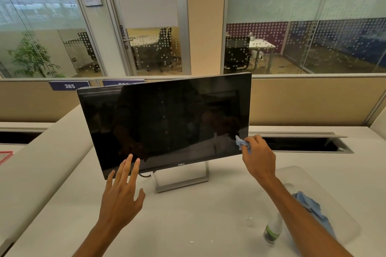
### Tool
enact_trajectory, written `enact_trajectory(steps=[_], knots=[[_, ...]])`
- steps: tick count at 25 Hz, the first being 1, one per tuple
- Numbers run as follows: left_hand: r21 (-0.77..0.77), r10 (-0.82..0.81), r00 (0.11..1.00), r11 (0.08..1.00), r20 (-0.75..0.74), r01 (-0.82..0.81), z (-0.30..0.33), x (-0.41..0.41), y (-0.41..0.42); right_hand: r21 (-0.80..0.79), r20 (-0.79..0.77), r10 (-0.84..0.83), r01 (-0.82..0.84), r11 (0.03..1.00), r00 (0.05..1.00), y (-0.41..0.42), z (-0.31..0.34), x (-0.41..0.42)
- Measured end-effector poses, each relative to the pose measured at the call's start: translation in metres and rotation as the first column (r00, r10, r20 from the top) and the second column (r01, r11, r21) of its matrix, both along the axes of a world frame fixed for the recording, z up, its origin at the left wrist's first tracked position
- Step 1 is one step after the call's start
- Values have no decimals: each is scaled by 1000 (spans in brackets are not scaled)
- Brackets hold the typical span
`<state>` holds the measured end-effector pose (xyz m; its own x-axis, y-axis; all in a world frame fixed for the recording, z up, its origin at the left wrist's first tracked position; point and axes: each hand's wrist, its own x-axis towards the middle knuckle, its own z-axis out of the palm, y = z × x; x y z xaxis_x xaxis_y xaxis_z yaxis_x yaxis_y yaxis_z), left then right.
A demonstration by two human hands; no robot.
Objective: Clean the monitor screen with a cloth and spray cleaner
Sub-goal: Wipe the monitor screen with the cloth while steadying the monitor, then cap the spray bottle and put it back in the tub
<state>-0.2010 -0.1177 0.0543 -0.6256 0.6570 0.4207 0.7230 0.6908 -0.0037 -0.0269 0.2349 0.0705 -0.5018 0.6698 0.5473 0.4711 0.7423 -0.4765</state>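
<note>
- The right hand [258, 152] is closed on a bunched blue cloth [241, 142], which it presses against the lower right corner of the screen [165, 123].
- The left hand [121, 190] is open and holds nothing. Its fingers are spread, and the fingertips [130, 157] overlap the lower left part of the screen. Whether they touch the glass cannot be told.
- The monitor [181, 164] stands on its stand [181, 181] at mid-table and appears rotated, left corner low.
- The spray bottle [272, 230] stands near the front right edge of the table [188, 225], under the right forearm. A second blue cloth [311, 206] lies in a clear tray [344, 221] just beside it.
- Risk: pressure at one corner could turn or rock the monitor further, since the left hand does not visibly brace it.
- Risk: bare fingertips on the glass would leave fresh marks.
- Risk: a drop or backward sweep of the right forearm would probably tip the bottle.
- Risk: the small wad covers little area, so patches are likely to be missed.
- Screen condition: powered off, black and glossy, with dim reflections and faint pale specks, either dust or reflected dots. No wet streaks can be made out.
</note>
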Motion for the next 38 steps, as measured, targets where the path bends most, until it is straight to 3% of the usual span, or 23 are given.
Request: enact_trajectory(steps=[6,9,14,17,23,38], knots=[[36,-11,982,999,189,4,1,31,4,-246,-19,126,-127,961,992,-14,12,34],[76,-50,969,997,242,33,4,48,10,-284,-65,171,-183,941,983,-12,14,60],[94,-93,959,993,268,71,6,70,22,-351,-113,108,-141,926,988,7,19,111],[107,-104,958,991,267,78,7,83,29,-392,-39,42,-54,918,998,28,12,137],[101,-106,958,992,267,82,4,103,37,-304,137,41,3,953,990,51,-4,155],[66,-96,965,994,244,82,4,124,48,-426,294,87,49,904,952,59,-28,148]])
